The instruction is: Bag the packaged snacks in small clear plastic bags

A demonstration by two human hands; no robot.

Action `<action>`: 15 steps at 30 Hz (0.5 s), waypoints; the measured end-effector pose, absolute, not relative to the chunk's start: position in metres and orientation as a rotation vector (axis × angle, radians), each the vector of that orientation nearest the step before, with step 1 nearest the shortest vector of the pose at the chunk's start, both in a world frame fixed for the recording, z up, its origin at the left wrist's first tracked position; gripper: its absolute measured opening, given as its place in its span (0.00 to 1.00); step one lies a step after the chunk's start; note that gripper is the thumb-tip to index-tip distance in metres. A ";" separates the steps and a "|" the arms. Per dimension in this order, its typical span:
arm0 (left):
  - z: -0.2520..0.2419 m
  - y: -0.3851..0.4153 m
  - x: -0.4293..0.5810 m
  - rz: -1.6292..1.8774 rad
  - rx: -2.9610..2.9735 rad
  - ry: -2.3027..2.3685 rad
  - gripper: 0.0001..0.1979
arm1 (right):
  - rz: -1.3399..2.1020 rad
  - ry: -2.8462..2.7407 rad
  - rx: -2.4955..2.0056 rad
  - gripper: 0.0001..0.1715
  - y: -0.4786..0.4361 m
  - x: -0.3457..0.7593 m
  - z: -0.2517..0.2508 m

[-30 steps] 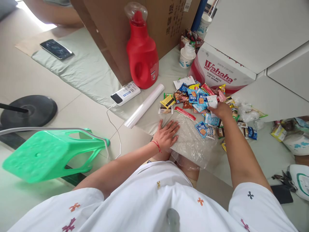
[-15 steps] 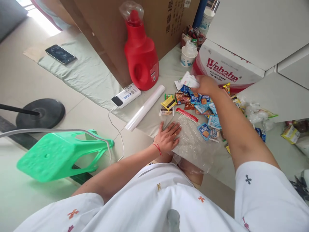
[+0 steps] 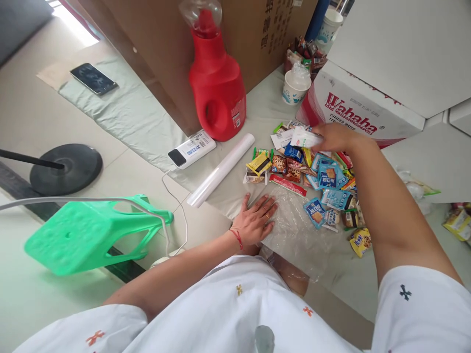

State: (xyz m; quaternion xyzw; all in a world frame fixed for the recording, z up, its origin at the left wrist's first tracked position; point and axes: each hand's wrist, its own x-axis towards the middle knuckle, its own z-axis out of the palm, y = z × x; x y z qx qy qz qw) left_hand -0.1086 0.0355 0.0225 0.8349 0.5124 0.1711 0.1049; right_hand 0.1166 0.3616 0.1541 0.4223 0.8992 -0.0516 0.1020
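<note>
My left hand [image 3: 253,220] lies flat, fingers spread, on the edge of a clear plastic sheet [image 3: 294,230]. At the far side of a pile of small snack packets [image 3: 329,174], my right hand [image 3: 333,136] is closed on a white packet [image 3: 305,138]. A white slip [image 3: 282,139] lies just left of that packet. Nearer my left hand are a red stick packet [image 3: 287,186] and a yellow packet [image 3: 259,164]. A blue packet [image 3: 315,212] rests on the sheet's right part.
A white roll [image 3: 221,170], a power bank [image 3: 192,149] with a cable and a red detergent bottle [image 3: 219,93] stand or lie to the left. Behind are a paper cup [image 3: 295,87] and a Wahaha box [image 3: 353,105]. A green stool [image 3: 73,238] is at far left.
The view has shifted slightly. My right hand, with the white packet, has moved a little right, and more packets show beneath and beside my right arm. My left hand stays flat.
</note>
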 end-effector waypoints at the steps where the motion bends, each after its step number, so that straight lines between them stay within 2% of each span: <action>1: 0.022 0.036 -0.109 0.496 2.463 1.512 0.29 | -0.083 2.641 1.229 0.31 0.370 0.104 0.151; 5: 0.021 0.035 -0.109 0.470 2.464 1.512 0.29 | -0.076 2.548 1.047 0.38 0.391 0.049 0.129; 8: 0.019 0.035 -0.109 0.468 2.461 1.506 0.29 | -0.024 2.443 1.074 0.39 0.387 0.033 0.121; 11: 0.018 0.035 -0.109 0.463 2.460 1.503 0.29 | 0.035 2.500 1.255 0.38 0.372 0.046 0.140; 15: 0.019 0.036 -0.108 0.468 2.444 1.512 0.29 | 0.101 2.637 1.637 0.37 0.317 0.095 0.192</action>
